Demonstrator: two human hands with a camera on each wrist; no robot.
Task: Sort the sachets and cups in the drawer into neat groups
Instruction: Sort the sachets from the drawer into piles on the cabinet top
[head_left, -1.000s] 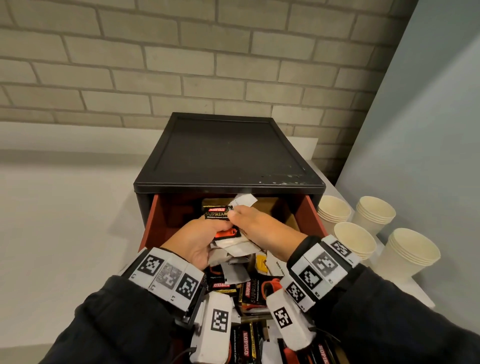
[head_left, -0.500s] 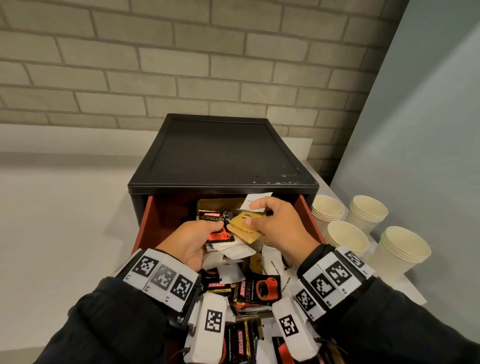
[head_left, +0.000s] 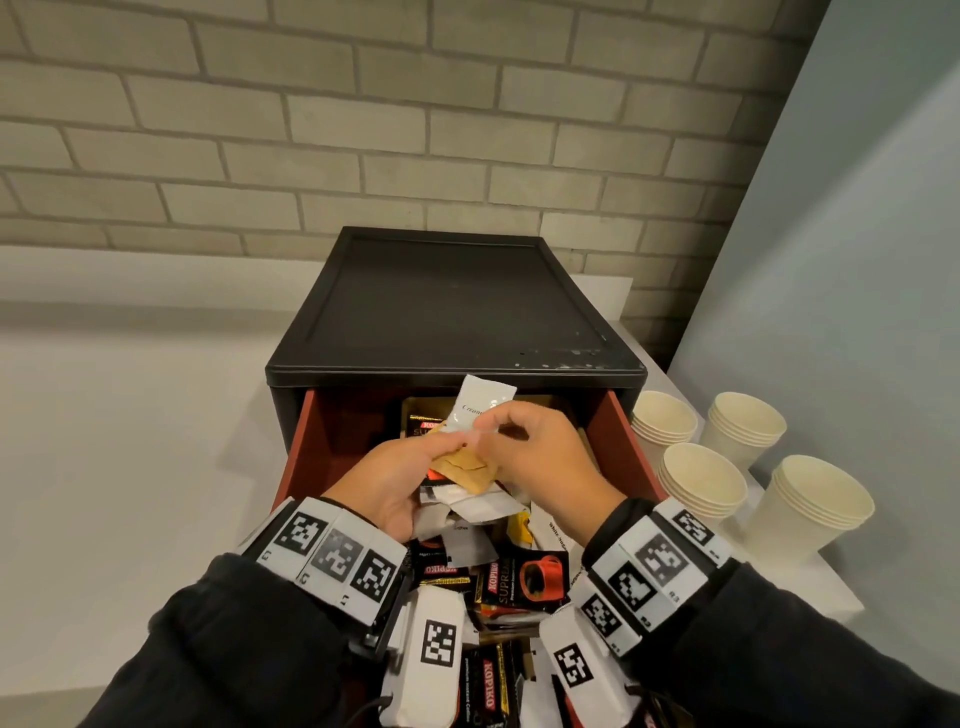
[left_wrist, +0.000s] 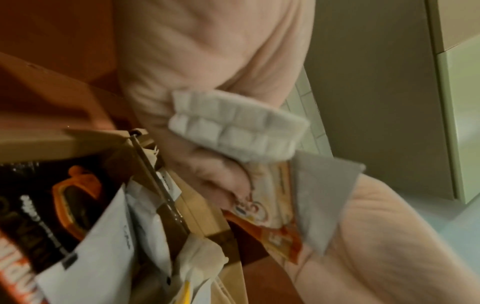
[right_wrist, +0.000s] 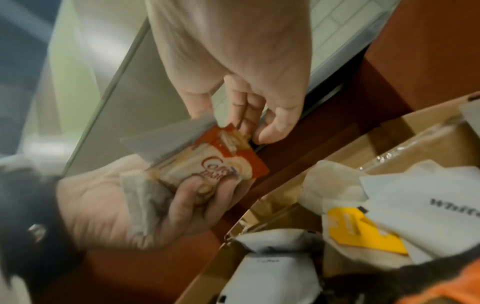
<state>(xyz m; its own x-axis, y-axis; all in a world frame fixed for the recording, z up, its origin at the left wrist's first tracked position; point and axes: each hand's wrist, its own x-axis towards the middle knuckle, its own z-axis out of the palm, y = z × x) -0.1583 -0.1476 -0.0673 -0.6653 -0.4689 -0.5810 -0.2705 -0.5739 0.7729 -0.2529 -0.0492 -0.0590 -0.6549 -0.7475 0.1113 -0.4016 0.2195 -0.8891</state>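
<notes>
Both hands hold sachets over the open drawer (head_left: 621, 441).

The left hand (head_left: 387, 483) grips a small bunch of sachets (head_left: 467, 470). The right hand (head_left: 540, 457) pinches a white creamer sachet (head_left: 480, 402) at the top of this bunch. Loose coffee sachets (head_left: 524, 577) fill the drawer below. Paper cup stacks (head_left: 701, 478) stand on the desk (head_left: 104, 441), at the drawer's right side.

Soft, even indoor light fills the head view, which is sharp but bows the brick wall (head_left: 363, 130) at its edges. The black cabinet (head_left: 457, 312) shades the table (head_left: 130, 441). Both wrist views are dim, warm-tinted and motion-blurred.
</notes>
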